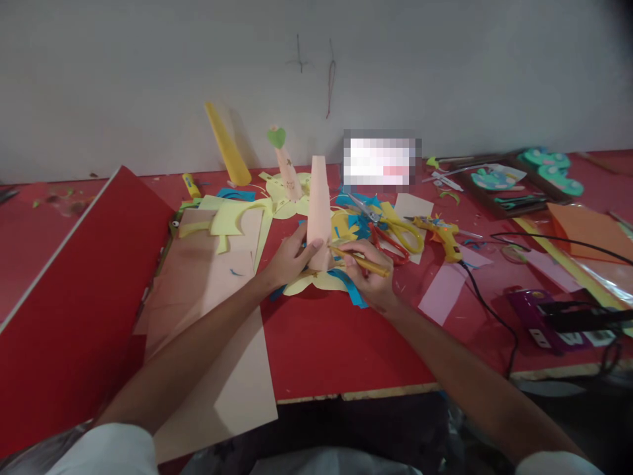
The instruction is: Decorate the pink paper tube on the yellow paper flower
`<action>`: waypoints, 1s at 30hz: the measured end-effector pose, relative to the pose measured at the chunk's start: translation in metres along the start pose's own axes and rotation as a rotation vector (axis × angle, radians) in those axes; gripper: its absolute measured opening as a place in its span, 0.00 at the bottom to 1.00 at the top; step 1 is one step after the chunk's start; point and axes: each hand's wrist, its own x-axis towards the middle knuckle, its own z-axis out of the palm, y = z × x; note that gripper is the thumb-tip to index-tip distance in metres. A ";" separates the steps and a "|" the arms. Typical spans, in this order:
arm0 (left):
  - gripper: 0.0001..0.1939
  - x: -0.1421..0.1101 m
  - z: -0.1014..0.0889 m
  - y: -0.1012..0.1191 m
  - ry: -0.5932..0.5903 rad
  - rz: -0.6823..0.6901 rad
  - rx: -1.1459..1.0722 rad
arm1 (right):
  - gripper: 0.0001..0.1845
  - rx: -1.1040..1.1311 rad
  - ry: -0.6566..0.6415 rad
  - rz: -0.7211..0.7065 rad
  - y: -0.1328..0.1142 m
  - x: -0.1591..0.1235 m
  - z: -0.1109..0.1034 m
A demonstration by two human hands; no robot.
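My left hand (291, 258) grips the lower part of a pale pink paper cone (319, 198), its thumb across the front. The cone stands upright on a pale yellow petal-shaped paper base (316, 285). In my right hand (370, 274) is a golden-yellow pen (364, 262), its tip at the cone's lower right side. Blue paper strips (353, 287) lie under and beside my right hand. Behind stands a similar pink cone (289, 175) with a green heart (277, 138) on top and a yellow base.
Scissors with yellow handles (403, 227), red-handled scissors (390, 245) and a yellow glue gun (448, 239) with a black cord lie right. Large pale sheets (222, 369) and a red board (93, 316) are left. A yellow cone (228, 145) leans on the wall; a purple box (544, 323) sits right.
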 end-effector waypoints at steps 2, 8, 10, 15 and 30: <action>0.27 0.000 0.000 -0.001 -0.008 -0.004 -0.016 | 0.08 -0.011 -0.001 0.002 0.000 0.000 0.000; 0.27 -0.001 0.001 -0.003 0.003 -0.008 -0.047 | 0.08 -0.026 0.023 0.013 0.000 0.000 0.000; 0.27 -0.001 0.001 -0.002 0.005 -0.005 -0.027 | 0.08 -0.011 0.001 -0.008 0.000 0.000 0.000; 0.27 -0.001 0.001 -0.002 0.005 0.001 -0.027 | 0.08 -0.033 0.027 0.014 -0.003 0.001 -0.002; 0.26 -0.002 0.001 -0.003 0.000 0.002 -0.001 | 0.07 -0.032 0.028 -0.043 -0.005 0.000 -0.001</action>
